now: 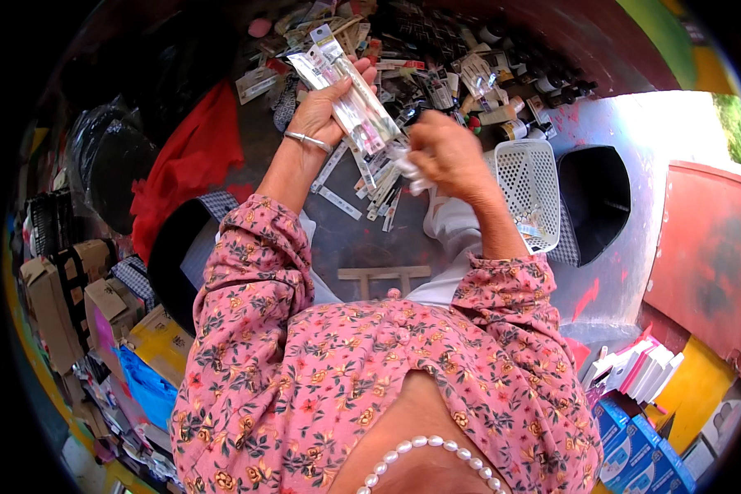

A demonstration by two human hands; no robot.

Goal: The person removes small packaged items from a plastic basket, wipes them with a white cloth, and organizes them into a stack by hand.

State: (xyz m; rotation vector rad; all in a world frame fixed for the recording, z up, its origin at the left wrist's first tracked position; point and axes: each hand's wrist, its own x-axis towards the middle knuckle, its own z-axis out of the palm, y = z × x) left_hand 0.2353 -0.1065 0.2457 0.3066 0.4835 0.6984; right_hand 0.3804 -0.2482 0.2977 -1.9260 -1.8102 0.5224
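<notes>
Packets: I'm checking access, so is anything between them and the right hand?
Possibly: something white shows at the lower end of the packets, beside the right hand. Blur hides what it is and whether the hand holds it. Nothing else visible stands between them.

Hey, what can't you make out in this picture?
Head view:
Right hand: fingers blurred, apparently by motion; the white thing at its fingertips is too blurred to identify.
Left hand: palm partly hidden by clear packets.
Pearl necklace: cut off by the lower edge.
</notes>
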